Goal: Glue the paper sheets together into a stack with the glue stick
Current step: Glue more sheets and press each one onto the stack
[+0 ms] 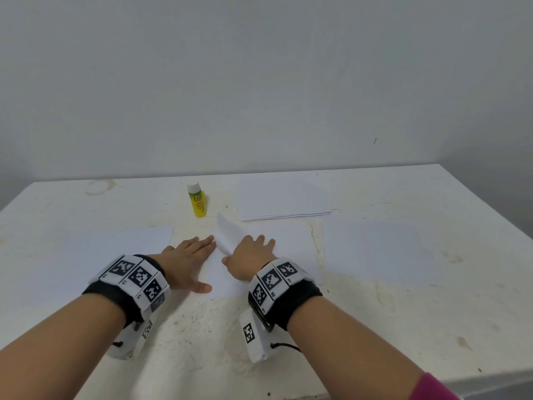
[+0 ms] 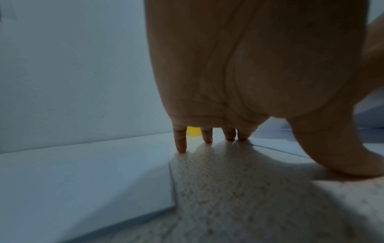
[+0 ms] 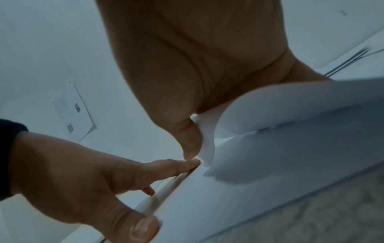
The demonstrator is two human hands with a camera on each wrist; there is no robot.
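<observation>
A yellow glue stick (image 1: 198, 202) with a white cap stands upright at the back of the table, and shows between my left fingers (image 2: 193, 131) in the left wrist view. A white sheet (image 1: 288, 249) lies flat at the table's middle. My left hand (image 1: 187, 256) presses flat on its left edge, fingers straight (image 3: 178, 166). My right hand (image 1: 248, 255) pinches the left corner of the top sheet (image 1: 226, 235) with its thumb (image 3: 191, 139). The corner curls up off the sheet below (image 3: 290, 106). Both hands sit close together, just in front of the glue stick.
A stack of white paper (image 1: 282, 197) lies at the back, right of the glue stick. Single sheets lie to the left (image 1: 115, 246) and right (image 1: 375, 249) of the middle one. The stained white table (image 1: 288, 342) meets a plain wall behind.
</observation>
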